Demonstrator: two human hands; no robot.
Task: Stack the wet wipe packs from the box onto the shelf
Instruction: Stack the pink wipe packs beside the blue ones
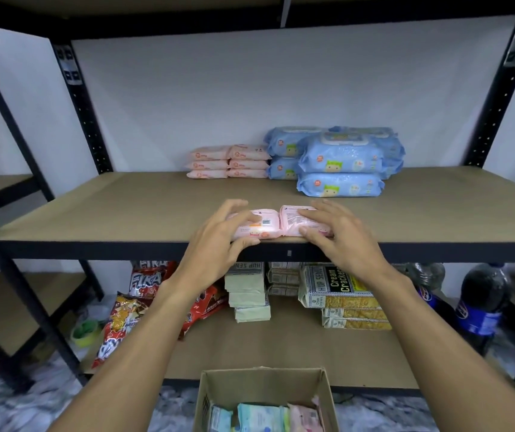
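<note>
Two pink wipe packs (276, 224) lie side by side, touching, at the front edge of the middle shelf (94, 210). To place them well, slide both back together, flat and aligned, toward the pink stacks (228, 162) beside the blue packs (340, 162). The left hand (218, 241) cups the left pack, the right hand (337, 233) the right, fingers spread over their tops. The box (265, 397) below holds more packs.
</note>
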